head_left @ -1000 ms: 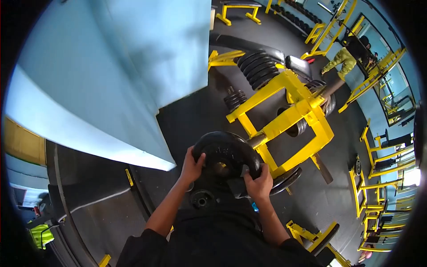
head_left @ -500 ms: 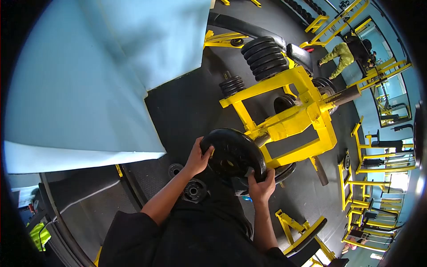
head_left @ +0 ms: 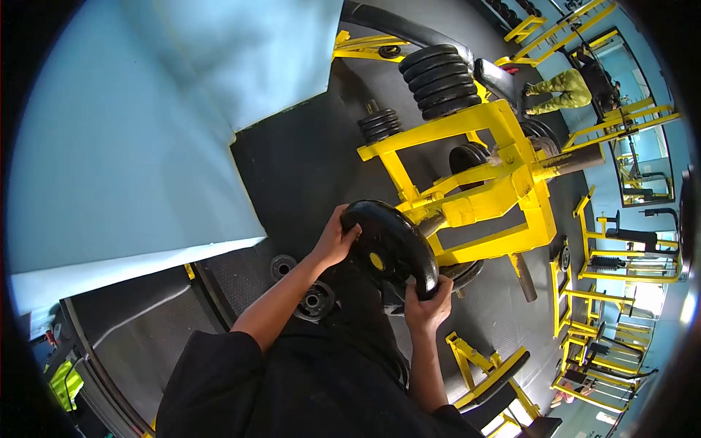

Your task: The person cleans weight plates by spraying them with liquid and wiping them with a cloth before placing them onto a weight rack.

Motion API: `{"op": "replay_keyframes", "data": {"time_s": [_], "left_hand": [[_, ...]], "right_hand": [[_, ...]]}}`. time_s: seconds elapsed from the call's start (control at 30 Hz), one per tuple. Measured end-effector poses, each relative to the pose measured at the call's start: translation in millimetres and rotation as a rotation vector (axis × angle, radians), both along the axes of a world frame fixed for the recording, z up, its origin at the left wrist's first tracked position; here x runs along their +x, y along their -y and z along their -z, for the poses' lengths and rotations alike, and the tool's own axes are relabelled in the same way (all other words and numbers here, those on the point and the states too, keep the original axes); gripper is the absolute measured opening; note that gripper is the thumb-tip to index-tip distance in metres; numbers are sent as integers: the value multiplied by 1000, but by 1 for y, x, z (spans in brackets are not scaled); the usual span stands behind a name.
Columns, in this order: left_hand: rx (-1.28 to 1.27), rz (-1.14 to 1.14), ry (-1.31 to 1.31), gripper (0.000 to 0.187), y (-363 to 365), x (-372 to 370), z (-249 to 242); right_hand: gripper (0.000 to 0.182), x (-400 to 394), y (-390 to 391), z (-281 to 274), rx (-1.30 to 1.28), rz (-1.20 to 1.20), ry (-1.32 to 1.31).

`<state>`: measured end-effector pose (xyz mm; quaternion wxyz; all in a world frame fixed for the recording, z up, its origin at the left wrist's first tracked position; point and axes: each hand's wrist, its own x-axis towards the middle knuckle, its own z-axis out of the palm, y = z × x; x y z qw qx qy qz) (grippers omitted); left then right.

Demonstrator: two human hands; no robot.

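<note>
- Left fingers [head_left: 340,216] pinch black weight plate [head_left: 393,239] at left rim; right fingers [head_left: 442,287] pinch its lower-right rim.
- Plate tilted, between both sets of fingers.
- Yellow frame [head_left: 504,193]: beyond fingers, rightward.
- Smaller plate [head_left: 314,301]: on floor, below left fingers.

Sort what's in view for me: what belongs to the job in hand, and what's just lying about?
Seems part of the job:
black weight plate, gripped at its rim by left hand and right hand
yellow frame, just behind it

Seems just lying about:
loose plates on the floor
stacked black plates
</note>
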<state>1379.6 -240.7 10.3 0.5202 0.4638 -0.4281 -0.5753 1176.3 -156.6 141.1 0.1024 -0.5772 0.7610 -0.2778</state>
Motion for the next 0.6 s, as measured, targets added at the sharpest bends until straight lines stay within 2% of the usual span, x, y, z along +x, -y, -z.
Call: {"op": "replay_keyframes", "data": {"time_s": [0.1,0.23,0.33,0.4,0.6], "left_hand": [[100,76,59,40,13,-5,-7],[61,81,-22,41,36,-23,7],[71,128,57,46,51,-29,8],[96,165,80,50,55,-27,-11],[110,167,72,50,56,-29,-3]], "right_hand": [[46,-7,5,4,17,0,-49],[48,-13,17,2,95,27,-169],[49,-16,20,-2,187,51,-117],[53,-17,21,-10,216,60,-118],[56,-21,26,-5,263,84,-100]]}}
